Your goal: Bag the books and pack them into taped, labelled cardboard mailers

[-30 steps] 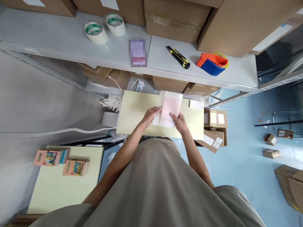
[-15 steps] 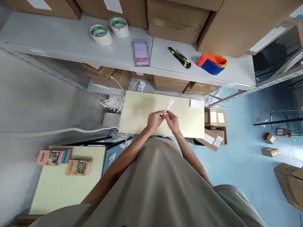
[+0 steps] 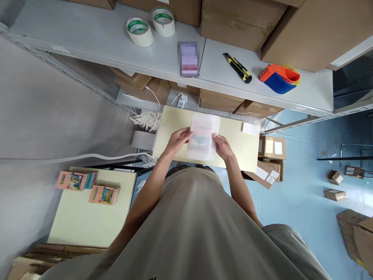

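Observation:
Between my hands is a flat, book-sized packet in translucent white wrap (image 3: pixel 203 138), with blurred pink and bluish patches showing through. It is held broad face up over the cream table (image 3: pixel 237 149). My left hand (image 3: pixel 177 140) pinches its left edge, thumb on top. At its right edge, my right hand (image 3: pixel 223 146) grips it the same way. The fingers beneath the packet are partly hidden. Near the table's far right corner lies a small white stack, perhaps of paper or labels (image 3: pixel 250 128).
Above the table, a grey shelf (image 3: pixel 105 42) bears tape rolls (image 3: pixel 140 33), a phone (image 3: pixel 189 60), a utility knife (image 3: pixel 237 68), an orange-blue tape dispenser (image 3: pixel 280 79) and cartons (image 3: pixel 241 27). Books (image 3: pixel 104 194) lie on a side table (image 3: pixel 87 221). Boxes (image 3: pixel 272 147) stand on the right.
The packet was nearly edge-on with my hands close together; now its broad face shows. My hands have moved apart to its opposite edges. The camera view has shifted slightly.

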The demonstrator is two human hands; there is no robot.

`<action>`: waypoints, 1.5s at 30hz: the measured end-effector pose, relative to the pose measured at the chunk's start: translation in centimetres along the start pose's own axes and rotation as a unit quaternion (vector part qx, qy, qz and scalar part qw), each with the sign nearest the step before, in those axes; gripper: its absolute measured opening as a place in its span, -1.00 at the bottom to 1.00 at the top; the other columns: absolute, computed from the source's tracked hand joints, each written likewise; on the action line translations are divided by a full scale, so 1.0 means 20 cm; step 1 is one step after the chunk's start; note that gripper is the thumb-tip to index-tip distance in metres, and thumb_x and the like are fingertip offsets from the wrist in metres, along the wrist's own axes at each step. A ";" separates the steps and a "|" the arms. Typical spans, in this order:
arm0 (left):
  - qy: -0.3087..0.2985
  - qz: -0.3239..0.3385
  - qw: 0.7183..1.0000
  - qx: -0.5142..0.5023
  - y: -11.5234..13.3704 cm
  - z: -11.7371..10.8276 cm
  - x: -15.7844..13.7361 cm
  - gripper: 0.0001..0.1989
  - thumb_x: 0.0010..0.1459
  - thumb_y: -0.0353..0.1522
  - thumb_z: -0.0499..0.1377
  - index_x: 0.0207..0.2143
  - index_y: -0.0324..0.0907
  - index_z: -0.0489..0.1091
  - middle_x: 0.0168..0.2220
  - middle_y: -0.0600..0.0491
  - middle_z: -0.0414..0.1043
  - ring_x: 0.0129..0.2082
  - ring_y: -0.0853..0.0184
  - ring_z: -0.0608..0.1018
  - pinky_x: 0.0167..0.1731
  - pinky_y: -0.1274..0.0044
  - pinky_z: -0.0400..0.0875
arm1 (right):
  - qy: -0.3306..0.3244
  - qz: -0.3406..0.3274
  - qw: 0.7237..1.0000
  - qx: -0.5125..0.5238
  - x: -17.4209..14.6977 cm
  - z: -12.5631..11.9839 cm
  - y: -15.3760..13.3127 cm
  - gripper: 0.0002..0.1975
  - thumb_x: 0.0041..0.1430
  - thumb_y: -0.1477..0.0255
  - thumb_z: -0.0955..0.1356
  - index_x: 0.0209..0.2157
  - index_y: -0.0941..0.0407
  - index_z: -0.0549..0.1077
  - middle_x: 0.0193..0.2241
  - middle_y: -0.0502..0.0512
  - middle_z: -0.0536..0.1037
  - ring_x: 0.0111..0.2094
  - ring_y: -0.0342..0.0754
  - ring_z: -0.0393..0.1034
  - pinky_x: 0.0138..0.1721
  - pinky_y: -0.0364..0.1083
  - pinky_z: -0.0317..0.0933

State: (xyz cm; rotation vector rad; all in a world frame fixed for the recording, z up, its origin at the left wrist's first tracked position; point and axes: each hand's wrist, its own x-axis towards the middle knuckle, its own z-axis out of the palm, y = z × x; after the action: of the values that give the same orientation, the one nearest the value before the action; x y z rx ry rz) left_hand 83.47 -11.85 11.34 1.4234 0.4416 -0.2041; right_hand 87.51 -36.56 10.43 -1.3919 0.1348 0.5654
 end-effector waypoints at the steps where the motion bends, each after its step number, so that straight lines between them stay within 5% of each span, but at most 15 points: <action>1: -0.022 -0.012 0.999 -0.026 0.03 -0.02 -0.02 -0.21 0.02 0.18 0.57 0.08 -0.22 0.68 0.12 -0.26 0.70 0.17 -0.14 0.71 0.11 0.16 0.68 | -0.022 0.015 0.999 0.024 0.00 0.01 -0.01 -0.34 0.06 -0.32 0.60 -0.30 0.01 0.62 -0.36 0.10 0.68 -0.10 0.19 0.64 -0.04 0.12 0.56; 7: -0.016 -0.017 0.998 -0.062 0.11 -0.07 -0.13 -0.27 -0.11 0.17 0.64 -0.12 -0.20 0.72 -0.14 -0.10 0.73 -0.07 0.06 0.71 -0.07 0.31 0.68 | -0.070 0.049 0.993 0.076 0.01 0.03 -0.01 -0.34 0.01 -0.27 0.66 -0.21 0.03 0.70 -0.20 0.15 0.80 0.04 0.25 0.70 0.09 0.18 0.62; 14: 0.110 0.095 0.986 0.087 -0.01 -0.05 -0.08 -0.40 0.17 -0.02 0.53 0.17 -0.09 0.64 0.32 -0.19 0.59 0.35 -0.10 0.58 0.25 0.20 0.61 | -0.057 0.039 0.998 0.013 0.10 0.12 0.05 -0.35 0.01 -0.28 0.65 -0.31 0.05 0.69 -0.36 0.05 0.72 -0.18 0.09 0.64 -0.11 0.03 0.58; 17: 0.065 0.072 0.985 0.143 -0.12 0.03 -0.07 -0.48 0.22 -0.19 0.50 0.19 -0.10 0.59 0.31 -0.21 0.57 0.30 -0.10 0.63 0.27 0.15 0.61 | -0.033 0.039 0.999 -0.009 0.13 0.25 0.13 -0.34 0.04 -0.28 0.63 -0.32 0.06 0.69 -0.39 0.00 0.67 -0.28 -0.03 0.55 -0.16 -0.03 0.55; 20: 0.074 0.047 0.981 0.170 -0.20 0.05 -0.05 -0.56 0.21 -0.31 0.44 0.14 -0.08 0.56 0.22 -0.17 0.65 0.20 -0.06 0.70 0.25 0.15 0.61 | -0.031 0.030 0.999 -0.004 0.12 0.37 0.20 -0.34 0.10 -0.29 0.59 -0.24 0.06 0.72 -0.23 0.04 0.73 -0.16 -0.01 0.60 -0.01 0.02 0.60; 24: 0.101 0.024 0.992 0.077 -0.23 -0.10 0.02 -0.62 0.12 -0.32 0.38 0.02 -0.12 0.58 0.05 -0.11 0.74 0.05 0.02 0.75 0.13 0.25 0.64 | -0.047 0.001 0.999 -0.017 0.11 0.44 0.22 -0.37 0.18 -0.22 0.58 0.01 0.00 0.75 0.13 0.14 0.75 0.13 0.13 0.63 0.25 0.17 0.58; 27: 0.090 -0.040 0.993 -0.065 -0.23 -0.27 0.08 -0.49 -0.03 -0.28 0.39 0.03 -0.18 0.61 -0.08 -0.09 0.77 -0.04 0.05 0.76 -0.06 0.34 0.66 | 0.040 -0.041 0.995 -0.086 0.13 0.42 0.19 -0.39 0.20 -0.13 0.59 0.13 -0.05 0.71 0.34 0.20 0.64 0.25 0.19 0.57 0.31 0.19 0.53; 29: 0.075 -0.070 0.985 -0.136 -0.23 -0.37 0.10 -0.40 -0.09 -0.26 0.42 0.07 -0.20 0.63 -0.14 -0.06 0.77 -0.08 0.07 0.77 -0.11 0.37 0.65 | 0.085 -0.046 0.989 -0.114 0.16 0.41 0.18 -0.37 0.17 -0.07 0.62 0.18 -0.07 0.68 0.38 0.22 0.60 0.25 0.20 0.57 0.27 0.16 0.55; 32: 0.066 -0.077 0.979 -0.178 -0.24 -0.46 0.12 -0.34 -0.13 -0.23 0.48 0.09 -0.19 0.65 -0.16 -0.04 0.77 -0.12 0.11 0.76 -0.14 0.40 0.64 | 0.047 -0.014 0.993 -0.105 0.19 0.43 0.18 -0.40 0.17 -0.01 0.62 0.15 -0.04 0.67 0.18 0.21 0.72 0.12 0.16 0.63 0.16 0.13 0.58; 35: 0.077 -0.083 0.981 -0.160 -0.28 -0.53 0.15 -0.30 -0.17 -0.20 0.50 0.10 -0.19 0.65 -0.16 -0.03 0.76 -0.16 0.15 0.73 -0.22 0.45 0.60 | 0.017 0.014 0.995 -0.097 0.23 0.49 0.23 -0.52 0.25 0.00 0.56 0.06 -0.01 0.70 -0.08 0.11 0.77 0.00 0.08 0.66 0.06 0.09 0.60; 39: 0.106 -0.078 0.988 -0.078 -0.37 -0.64 0.24 -0.35 -0.10 -0.20 0.40 0.11 -0.18 0.66 -0.08 -0.07 0.77 -0.08 0.09 0.72 -0.20 0.45 0.58 | 0.027 0.059 0.993 -0.099 0.35 0.60 0.38 -0.51 0.16 0.01 0.59 0.01 0.01 0.72 -0.07 0.12 0.78 -0.07 0.07 0.66 0.03 0.10 0.61; 45: 0.101 -0.063 0.982 0.147 -0.51 -0.79 0.51 -0.46 -0.02 -0.35 0.29 0.07 -0.18 0.66 0.05 -0.26 0.72 0.18 -0.21 0.67 0.28 0.10 0.54 | 0.066 0.108 0.985 -0.121 0.70 0.79 0.60 -0.62 0.05 0.15 0.62 -0.13 0.03 0.72 -0.02 0.19 0.80 0.01 0.15 0.70 0.19 0.21 0.59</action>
State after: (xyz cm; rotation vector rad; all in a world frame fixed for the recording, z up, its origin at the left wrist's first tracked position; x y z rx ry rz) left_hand 86.00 3.37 -3.44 1.7157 0.6917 -0.2338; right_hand 90.33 -16.46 -2.96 -1.6641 0.3352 0.6865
